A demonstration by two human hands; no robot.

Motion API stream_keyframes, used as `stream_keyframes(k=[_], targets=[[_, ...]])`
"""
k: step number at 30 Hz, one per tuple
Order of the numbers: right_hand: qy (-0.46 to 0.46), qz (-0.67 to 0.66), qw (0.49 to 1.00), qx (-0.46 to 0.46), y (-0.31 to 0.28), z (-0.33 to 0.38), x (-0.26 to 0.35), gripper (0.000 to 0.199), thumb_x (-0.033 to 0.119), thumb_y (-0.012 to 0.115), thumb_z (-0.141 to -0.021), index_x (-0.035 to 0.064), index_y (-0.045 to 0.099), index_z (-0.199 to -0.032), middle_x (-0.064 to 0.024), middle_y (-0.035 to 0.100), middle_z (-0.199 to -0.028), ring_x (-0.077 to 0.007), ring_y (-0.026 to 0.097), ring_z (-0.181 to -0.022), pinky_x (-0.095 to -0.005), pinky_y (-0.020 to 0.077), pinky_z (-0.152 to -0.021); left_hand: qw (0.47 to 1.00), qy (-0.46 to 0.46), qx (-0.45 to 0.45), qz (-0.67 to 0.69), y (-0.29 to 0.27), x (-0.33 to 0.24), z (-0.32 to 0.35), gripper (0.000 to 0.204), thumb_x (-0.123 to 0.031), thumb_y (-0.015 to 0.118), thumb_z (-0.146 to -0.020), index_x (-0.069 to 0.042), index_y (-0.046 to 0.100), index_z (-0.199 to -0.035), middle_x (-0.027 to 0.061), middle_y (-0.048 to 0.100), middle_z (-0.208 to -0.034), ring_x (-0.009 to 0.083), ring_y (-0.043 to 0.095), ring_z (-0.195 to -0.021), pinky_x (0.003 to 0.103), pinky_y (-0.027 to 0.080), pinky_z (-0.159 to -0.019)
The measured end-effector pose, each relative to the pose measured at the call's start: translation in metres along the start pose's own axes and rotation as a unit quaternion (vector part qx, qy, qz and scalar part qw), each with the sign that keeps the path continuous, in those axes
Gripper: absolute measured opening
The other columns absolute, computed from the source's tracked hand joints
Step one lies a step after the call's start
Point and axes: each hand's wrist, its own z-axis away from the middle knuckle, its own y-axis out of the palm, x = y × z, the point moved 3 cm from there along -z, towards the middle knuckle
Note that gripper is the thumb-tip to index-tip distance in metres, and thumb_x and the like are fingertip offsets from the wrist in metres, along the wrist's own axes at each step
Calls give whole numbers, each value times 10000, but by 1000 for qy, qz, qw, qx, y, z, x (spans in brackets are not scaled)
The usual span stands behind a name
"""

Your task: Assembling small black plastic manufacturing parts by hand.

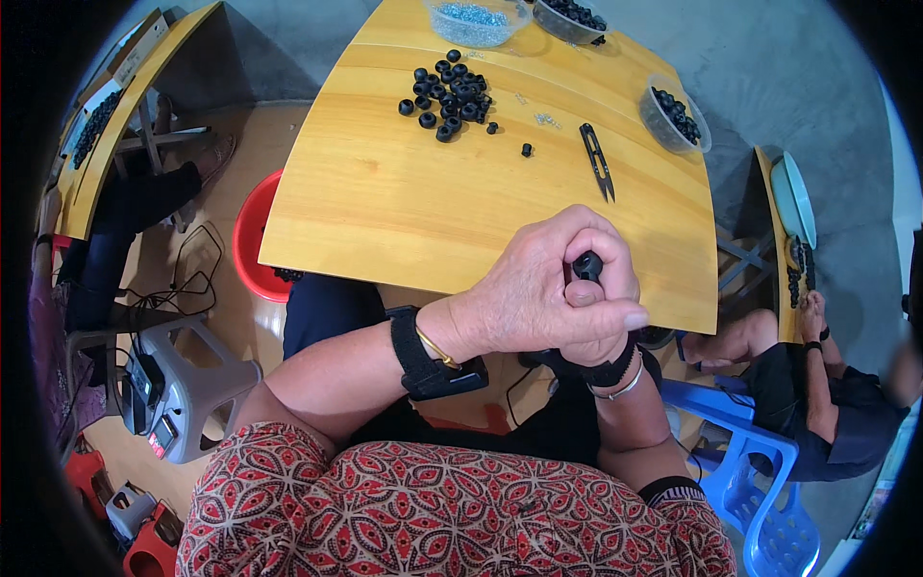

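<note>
Hands: the left hand [524, 303] and the right hand [601, 322] are seen pressed together over the near edge of the wooden table [385, 202], both closed around 1 small black part [587, 264].
Grip: the left hand is wrapped over the right; the part is pinched between the curled fingers and the thumbs, only its top showing. It cannot be told which hand bears most of the hold.
Part's position: the part is held just above the table's front edge, right of centre, close to the body.
Key relation: the pile of black rings [450, 91] lies well apart from the grip, straight ahead and to the left, across the table top; the left hand is the nearer of the 2. A single loose black ring [526, 149] is set between pile and hands.
Tool: black thread snips [596, 159] are laid ahead of the hands, their long axis running roughly away from the person, points toward the near edge.
Containers: 3 clear plastic tubs are ranged along the far edge; the left tub [473, 21] is filled with small silvery pieces, while the middle tub [572, 17] and the right tub [675, 113] are filled with black parts.
Surface: yellow varnished wood, smooth.
Room: a grey concrete floor, a red bucket [252, 236] under the table, a blue plastic chair [760, 471], and other seated people at neighbouring tables.
</note>
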Motion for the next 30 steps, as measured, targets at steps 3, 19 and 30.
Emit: stream_keyframes(k=[3,19,30], targets=[[-39,-1,999,7,1,-6,4,292,295,506,-835,40,468,-972,-96,499,-772,-192,506,-631,-289,421,-561,998,5,-59,-30,7,13,2,341,-202,728,-626,-37,461,-761,52,540,-717,145,531,-650,257,433,-614],[-11,21,1000,19,-2,-8,4,235,215,510,-824,32,471,-967,-103,497,-803,-217,505,-637,-301,420,-574,990,-17,-132,-54,5,18,4,212,-159,669,-675,-25,505,-684,45,503,-624,109,491,-548,230,403,-505],[35,77,996,30,-19,-22,13,242,226,492,-841,10,471,-950,-118,496,-851,-263,501,-703,-323,415,-640,993,-23,-86,-76,-3,28,-3,440,-270,646,-712,23,503,-1008,72,533,-853,126,496,-760,256,417,-702]])
